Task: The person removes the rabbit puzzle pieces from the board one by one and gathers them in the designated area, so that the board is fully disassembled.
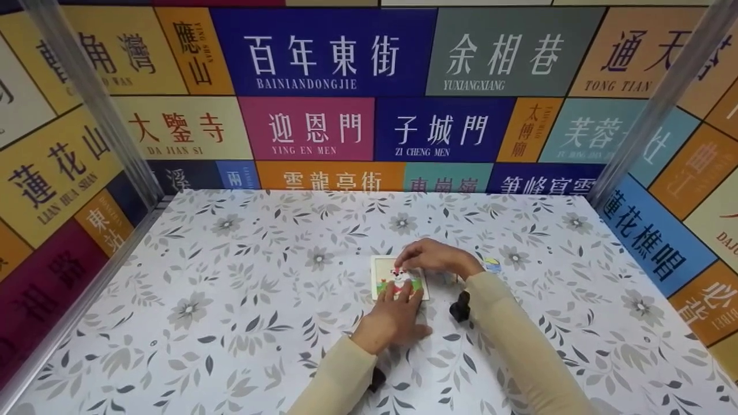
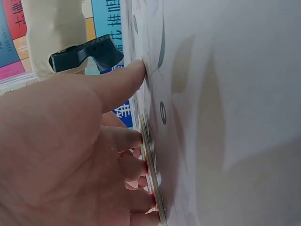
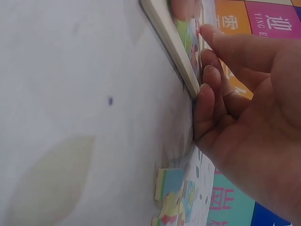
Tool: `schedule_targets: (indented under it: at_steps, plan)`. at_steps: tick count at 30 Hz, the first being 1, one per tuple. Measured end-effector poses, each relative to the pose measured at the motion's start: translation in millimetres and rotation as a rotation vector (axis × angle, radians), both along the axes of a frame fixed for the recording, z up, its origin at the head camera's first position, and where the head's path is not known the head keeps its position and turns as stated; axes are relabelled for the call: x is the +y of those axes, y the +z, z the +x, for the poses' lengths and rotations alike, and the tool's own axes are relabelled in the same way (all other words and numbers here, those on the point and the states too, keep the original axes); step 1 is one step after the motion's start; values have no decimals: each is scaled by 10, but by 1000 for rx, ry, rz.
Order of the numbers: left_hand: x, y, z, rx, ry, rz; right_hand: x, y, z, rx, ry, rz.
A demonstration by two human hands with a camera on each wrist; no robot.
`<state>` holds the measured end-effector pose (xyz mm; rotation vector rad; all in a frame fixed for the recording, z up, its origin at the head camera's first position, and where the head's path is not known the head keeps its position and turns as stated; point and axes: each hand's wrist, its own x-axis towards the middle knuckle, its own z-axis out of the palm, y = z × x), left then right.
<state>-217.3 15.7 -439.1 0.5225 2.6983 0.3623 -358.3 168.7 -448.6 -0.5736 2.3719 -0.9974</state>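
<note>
A small square jigsaw board with a pale frame lies on the table, showing a red-and-white cartoon animal over green. My left hand rests its extended fingers on the lower part of the picture; its thumb touches the tablecloth. From the upper right, my right hand bends over the board, a fingertip at the animal's head. In the right wrist view, the right hand has its thumb over the picture and other fingers by the board's edge. No piece shows between its fingers.
Loose puzzle pieces lie right of the right hand, partly behind its wrist; the right wrist view shows these pieces near the hand. A floral cloth covers the table. Colourful sign-printed walls enclose the back and sides.
</note>
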Motion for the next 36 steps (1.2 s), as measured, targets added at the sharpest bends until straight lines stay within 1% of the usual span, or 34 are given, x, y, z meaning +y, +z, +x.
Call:
schedule_targets:
  at_steps: [4, 7, 14, 18, 22, 25, 30, 32, 36]
  plan:
    - [10, 5, -5, -16, 8, -4, 12, 0, -7, -23, -1, -3]
    - [16, 6, -11, -9, 10, -11, 15, 6, -13, -33, -1, -20]
    - [28, -2, -21, 11, -1, -30, 1, 15, -12, -25, -11, -44]
    - [45, 2, -19, -1, 18, -34, -12, 2, -10, -9, -26, -38]
    - [78, 22, -21, -16, 50, -25, -24, 11, 0, 1, -35, -32]
    - [94, 29, -21, 0, 45, -34, -27, 18, 6, 4, -40, -39]
    - [85, 17, -14, 26, 19, -41, -35, -7, 18, 14, -74, -87]
    - [81, 15, -10, 24, 18, -39, -36, -18, 26, 16, -98, -107]
    - [73, 7, -1, 30, 15, -38, 14, -30, 23, 39, -140, -111]
